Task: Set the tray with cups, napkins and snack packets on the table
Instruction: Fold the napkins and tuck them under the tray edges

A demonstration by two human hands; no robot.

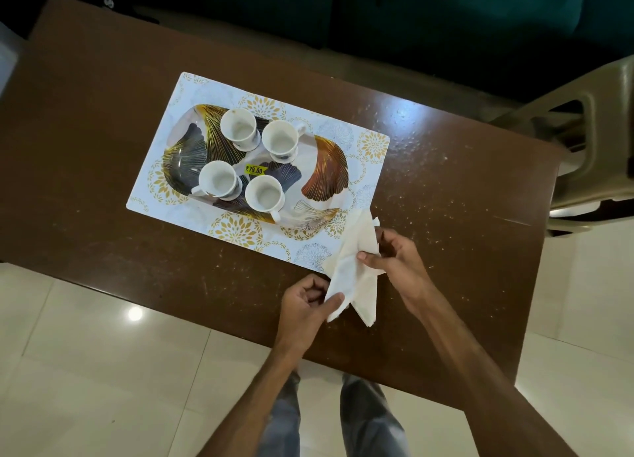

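Brown table point(103, 147); white napkins point(350, 271) pinched between left hand point(303, 307) and right hand point(394, 257), just right of the tray point(326, 168); four cups point(239, 129) on it.

This looks like a home, likely a living or dining room. A brown table point(103, 147) stands on glossy cream tiles point(85, 370), with a dark teal sofa point(446, 17) along its far side and a beige plastic chair point(590, 168) at its right end. On the table a floral mat point(192, 89) carries a leaf-print tray point(326, 171) with 4 white cups point(238, 128).
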